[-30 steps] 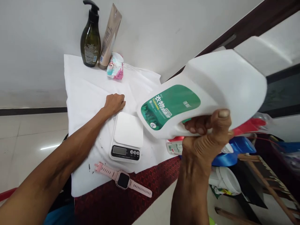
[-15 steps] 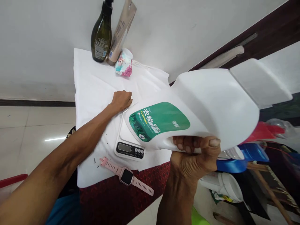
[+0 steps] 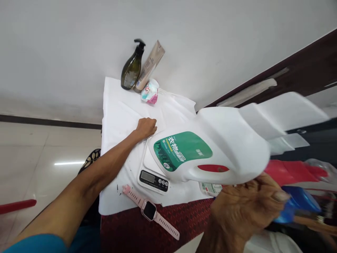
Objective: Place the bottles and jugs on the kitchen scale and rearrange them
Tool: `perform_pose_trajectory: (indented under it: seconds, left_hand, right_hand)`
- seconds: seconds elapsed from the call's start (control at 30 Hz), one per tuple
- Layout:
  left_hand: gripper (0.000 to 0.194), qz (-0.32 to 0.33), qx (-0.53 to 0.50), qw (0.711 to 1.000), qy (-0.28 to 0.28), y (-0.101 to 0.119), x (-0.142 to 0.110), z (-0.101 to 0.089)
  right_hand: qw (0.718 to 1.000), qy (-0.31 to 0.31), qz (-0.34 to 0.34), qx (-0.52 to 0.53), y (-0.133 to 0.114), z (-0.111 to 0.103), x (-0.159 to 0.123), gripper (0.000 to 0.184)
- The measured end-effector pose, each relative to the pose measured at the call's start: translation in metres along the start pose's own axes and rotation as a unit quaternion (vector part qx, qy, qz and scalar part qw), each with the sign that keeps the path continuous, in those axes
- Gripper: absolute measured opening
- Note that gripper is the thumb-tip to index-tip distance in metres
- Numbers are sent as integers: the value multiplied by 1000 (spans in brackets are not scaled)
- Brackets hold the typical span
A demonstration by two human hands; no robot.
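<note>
A large white clothing disinfectant jug (image 3: 231,137) with a green label stands on the white kitchen scale (image 3: 150,181), its top looming toward the camera on the right. Its handle opening holds no fingers. My right hand (image 3: 247,207) is against or just beside the jug's edge, beyond the handle; its fingers are partly hidden and blurred. My left hand (image 3: 146,128), closed in a fist, rests on the white cloth (image 3: 118,116) beside the scale and jug. A pink smartwatch (image 3: 149,211) lies in front of the scale, across the cloth's edge.
At the back stand a dark green pump bottle (image 3: 131,70), a beige tube (image 3: 150,66) and a small printed pouch (image 3: 150,92), near the wall. A dark red patterned surface (image 3: 126,232) shows below the cloth. Red and blue items (image 3: 289,175) crowd the right side.
My right hand has come off the jug's handle and moved right and down in view. The jug remains over the scale. My left fist stays beside it, while the camera view has shifted.
</note>
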State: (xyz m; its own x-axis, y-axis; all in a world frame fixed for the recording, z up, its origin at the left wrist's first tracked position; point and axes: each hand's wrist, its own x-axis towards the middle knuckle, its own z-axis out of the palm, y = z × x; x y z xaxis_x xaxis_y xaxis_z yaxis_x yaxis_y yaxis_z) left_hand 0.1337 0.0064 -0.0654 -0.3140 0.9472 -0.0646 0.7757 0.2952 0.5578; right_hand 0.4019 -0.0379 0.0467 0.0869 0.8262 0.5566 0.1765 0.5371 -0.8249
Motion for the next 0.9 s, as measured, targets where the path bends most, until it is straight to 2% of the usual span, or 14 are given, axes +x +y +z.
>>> perform_pose_trajectory:
  seconds: [0.07, 0.13, 0.23, 0.4, 0.47, 0.57, 0.67, 0.73, 0.8, 0.9]
  left_hand:
    - [31, -5, 4, 1000, 1, 1, -6, -4]
    - [29, -8, 12, 1000, 1, 3, -12, -9]
    - [25, -14, 32, 999, -4, 9, -18, -20]
    - [19, -24, 74, 997, -10, 15, -29, -49]
    - [22, -21, 96, 995, 12, 11, -40, -61]
    - [30, -22, 138, 987, 75, -5, -68, -71]
    - [47, -50, 175, 973, 139, -32, -94, -70]
    - [60, -90, 179, 963, 182, -51, -104, -63]
    - [74, -139, 158, 956, 204, -66, -107, -53]
    - [86, -182, 103, 960, 187, -79, -105, -41]
  right_hand:
    - [997, 65, 8, 42, -6, -1, -4, 50]
    - [996, 69, 27, 48, -12, -1, -9, 48]
    - [998, 17, 57, 17, -16, 2, -12, 53]
    - [985, -122, 118, 25, -17, 16, -4, 61]
    - [982, -134, 128, 37, -23, 20, 2, 59]
    - [974, -157, 149, 63, -32, 20, 10, 58]
    - [957, -209, 176, 93, -35, 19, 15, 62]
    - [951, -215, 190, 114, -32, 21, 16, 66]
    - [953, -187, 198, 133, -29, 28, 15, 67]
    - [957, -134, 206, 155, -30, 43, 18, 66]
